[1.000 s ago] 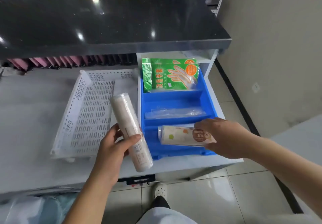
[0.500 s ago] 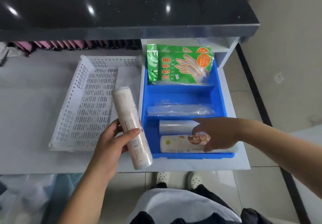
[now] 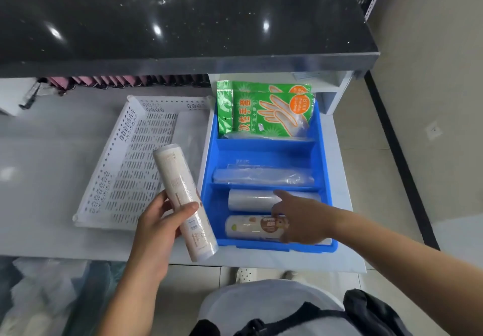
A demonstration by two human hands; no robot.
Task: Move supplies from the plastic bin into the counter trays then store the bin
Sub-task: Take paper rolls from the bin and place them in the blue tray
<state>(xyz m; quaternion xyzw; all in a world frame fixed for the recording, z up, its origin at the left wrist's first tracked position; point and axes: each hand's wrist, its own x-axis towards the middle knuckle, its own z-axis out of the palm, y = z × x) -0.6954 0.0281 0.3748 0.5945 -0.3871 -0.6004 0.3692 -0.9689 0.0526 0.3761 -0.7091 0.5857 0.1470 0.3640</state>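
Gripping: left hand (image 3: 154, 228) wraps glossy cylindrical roll (image 3: 184, 201), left of blue plastic tray (image 3: 322, 168).
Reaching: right hand (image 3: 300, 220) loosely open, empty, over tray's printed roll (image 3: 251, 227).

A glossy black upper counter (image 3: 183, 21) catches spots of ceiling light; a pale grey worktop (image 3: 39, 178) lies below. Beige floor tiles (image 3: 379, 173) meet a plain wall (image 3: 431, 48) along a dark skirting strip (image 3: 400, 158).

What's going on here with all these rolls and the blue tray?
A person is sorting supplies at a counter. The left hand holds a wrapped printed roll over the counter between the white perforated bin, which looks empty, and the blue divided tray. The right hand rests on two rolls in the tray's nearest compartment, a printed one and a clear one. Green glove packets fill the farthest compartment.
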